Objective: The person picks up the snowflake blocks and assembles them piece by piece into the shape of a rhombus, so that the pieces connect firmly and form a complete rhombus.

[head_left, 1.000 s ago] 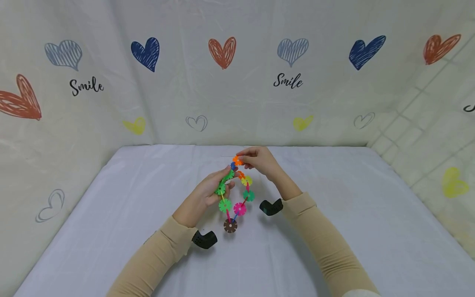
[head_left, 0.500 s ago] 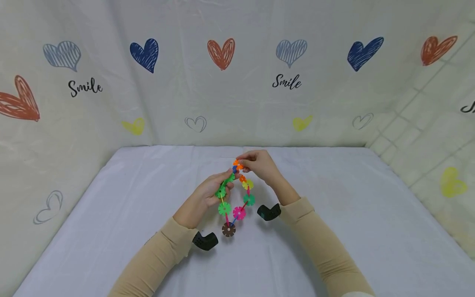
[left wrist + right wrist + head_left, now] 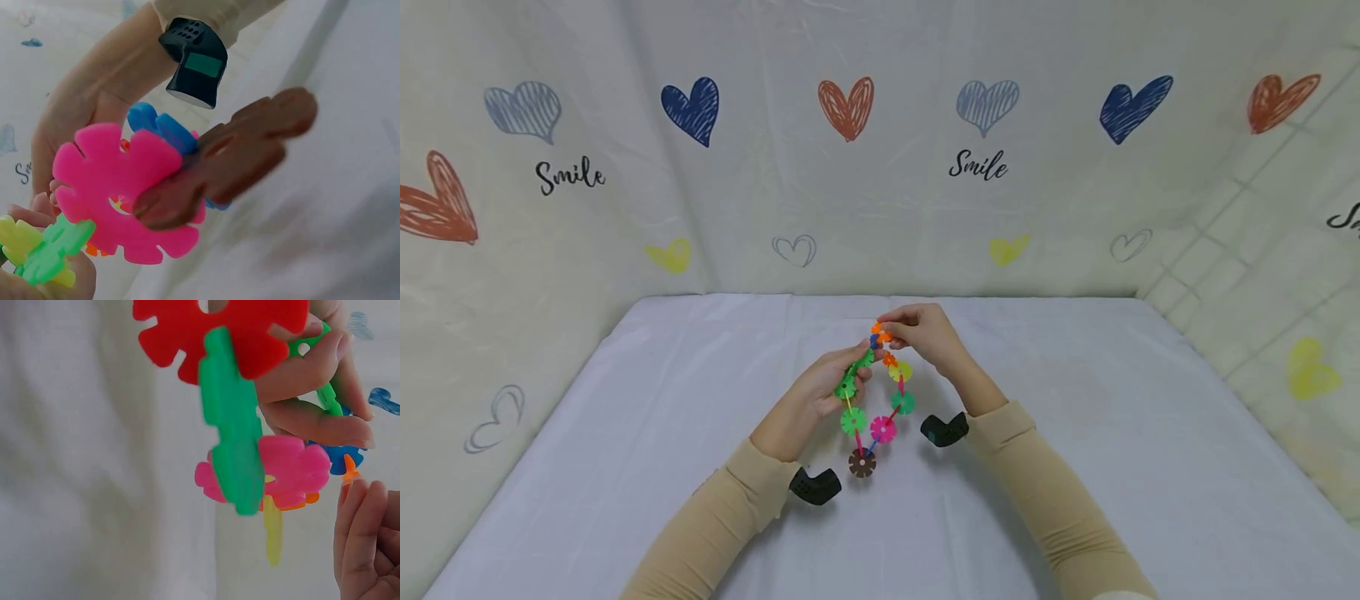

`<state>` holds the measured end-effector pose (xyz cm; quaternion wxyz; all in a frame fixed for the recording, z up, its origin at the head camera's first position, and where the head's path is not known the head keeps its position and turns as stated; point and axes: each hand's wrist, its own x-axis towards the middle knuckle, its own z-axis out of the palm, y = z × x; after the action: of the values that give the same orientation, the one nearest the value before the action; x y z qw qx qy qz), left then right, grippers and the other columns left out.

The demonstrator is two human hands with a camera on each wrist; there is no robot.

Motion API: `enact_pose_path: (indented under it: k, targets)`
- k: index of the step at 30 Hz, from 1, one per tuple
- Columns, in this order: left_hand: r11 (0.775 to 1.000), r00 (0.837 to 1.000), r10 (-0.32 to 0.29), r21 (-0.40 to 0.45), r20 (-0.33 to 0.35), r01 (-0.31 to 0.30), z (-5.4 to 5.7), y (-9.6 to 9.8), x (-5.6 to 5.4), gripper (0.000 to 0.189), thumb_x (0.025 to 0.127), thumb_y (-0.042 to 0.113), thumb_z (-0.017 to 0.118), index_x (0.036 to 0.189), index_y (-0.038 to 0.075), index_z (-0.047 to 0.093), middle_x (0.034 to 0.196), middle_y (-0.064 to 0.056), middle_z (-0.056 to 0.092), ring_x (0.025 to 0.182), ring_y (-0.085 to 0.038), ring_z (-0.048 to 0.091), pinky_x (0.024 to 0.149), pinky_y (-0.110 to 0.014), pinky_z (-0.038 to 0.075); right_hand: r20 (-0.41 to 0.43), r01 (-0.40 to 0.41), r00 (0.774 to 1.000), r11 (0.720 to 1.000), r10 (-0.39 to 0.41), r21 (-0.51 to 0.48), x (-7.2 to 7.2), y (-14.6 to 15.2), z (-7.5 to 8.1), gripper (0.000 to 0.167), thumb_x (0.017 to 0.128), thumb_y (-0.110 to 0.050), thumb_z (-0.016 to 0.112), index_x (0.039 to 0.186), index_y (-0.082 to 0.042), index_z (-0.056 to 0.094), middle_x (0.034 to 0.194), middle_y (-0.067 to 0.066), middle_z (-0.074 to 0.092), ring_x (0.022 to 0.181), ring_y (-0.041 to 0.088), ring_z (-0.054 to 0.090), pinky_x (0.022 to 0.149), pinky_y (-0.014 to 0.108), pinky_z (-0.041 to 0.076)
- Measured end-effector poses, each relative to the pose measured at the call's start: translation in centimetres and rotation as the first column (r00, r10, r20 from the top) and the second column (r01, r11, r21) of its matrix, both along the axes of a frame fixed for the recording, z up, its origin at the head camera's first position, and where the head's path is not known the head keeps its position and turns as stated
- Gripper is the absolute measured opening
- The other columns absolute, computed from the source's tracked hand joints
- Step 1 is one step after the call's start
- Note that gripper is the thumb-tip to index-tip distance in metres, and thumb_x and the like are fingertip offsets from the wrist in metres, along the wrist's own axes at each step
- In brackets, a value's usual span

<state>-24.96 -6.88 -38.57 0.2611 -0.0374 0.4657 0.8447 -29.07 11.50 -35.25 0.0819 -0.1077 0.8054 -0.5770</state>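
A chain of interlocked snowflake discs hangs between my hands in the head view. My left hand [image 3: 820, 385] grips its green snowflake discs [image 3: 847, 385] with thumb and fingers. Farther up, my right hand [image 3: 921, 333] pinches an orange snowflake disc [image 3: 882, 332], which sits against a blue snowflake disc [image 3: 342, 456]. A brown snowflake disc [image 3: 862, 462] forms the bottom of the loop, and a pink snowflake disc [image 3: 883, 430] is just above it. Up the right side come a teal disc [image 3: 903, 402] and a yellow disc [image 3: 900, 372]. Fingers partly cover the green discs.
Under the hands lies a white cloth-covered table [image 3: 1075, 467]. A pale backdrop [image 3: 887, 200] printed with hearts and "Smile" stands behind and at the sides. Black wrist devices [image 3: 816, 487] project from both sleeves.
Both hands and the chain have sunk slightly toward me since the first frame. Over the last half second they stay almost still, with both grips unchanged.
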Motion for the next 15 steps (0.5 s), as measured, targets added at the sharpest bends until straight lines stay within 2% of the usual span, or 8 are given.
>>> enact_pose_path:
  k: [4, 8, 12, 15]
  targets:
    - [1.000, 1.000, 0.007, -0.002, 0.012, -0.007, -0.2, -0.3, 0.0, 0.045, 0.111, 0.029, 0.044, 0.143, -0.002, 0.047, 0.106, -0.001, 0.065, 0.061, -0.004, 0.050, 0.052, -0.011, 0.042, -0.054, -0.041, 0.998, 0.998, 0.044, 0.048, -0.1, 0.0, -0.3, 0.026, 0.103, -0.014, 0.064, 0.122, 0.001, 0.072, 0.095, 0.014, 0.071, 0.070, 0.016, 0.061, 0.074, 0.027, 0.056]
    - [1.000, 1.000, 0.012, 0.025, 0.010, -0.012, -0.1, -0.4, -0.2, 0.044, 0.111, 0.031, 0.046, 0.142, 0.000, 0.049, 0.111, -0.002, 0.063, 0.062, -0.005, 0.050, 0.053, -0.011, 0.043, -0.084, -0.031, 0.996, 0.998, 0.036, 0.056, -0.2, 0.3, -0.7, 0.031, 0.104, -0.021, 0.063, 0.128, -0.003, 0.070, 0.092, 0.011, 0.069, 0.073, 0.023, 0.058, 0.071, 0.032, 0.052]
    - [0.999, 1.000, 0.025, 0.043, 0.019, -0.026, 0.0, -0.5, -0.3, 0.035, 0.111, 0.029, 0.047, 0.133, 0.003, 0.054, 0.113, -0.004, 0.062, 0.061, -0.006, 0.050, 0.052, -0.012, 0.044, -0.054, 0.003, 0.999, 1.000, -0.002, 0.026, -0.3, 1.0, -1.2, 0.034, 0.104, -0.024, 0.063, 0.130, -0.003, 0.068, 0.095, 0.014, 0.068, 0.083, 0.036, 0.059, 0.068, 0.030, 0.050]
    - [0.999, 0.999, 0.035, 0.032, 0.022, -0.035, 0.1, -0.6, -0.3, 0.030, 0.111, 0.028, 0.046, 0.126, 0.005, 0.057, 0.110, -0.004, 0.063, 0.061, -0.007, 0.050, 0.052, -0.012, 0.044, -0.019, 0.009, 1.000, 1.000, -0.009, 0.019, -0.4, 1.5, -1.7, 0.037, 0.104, -0.027, 0.063, 0.130, -0.001, 0.068, 0.103, 0.021, 0.068, 0.087, 0.037, 0.058, 0.068, 0.028, 0.049]
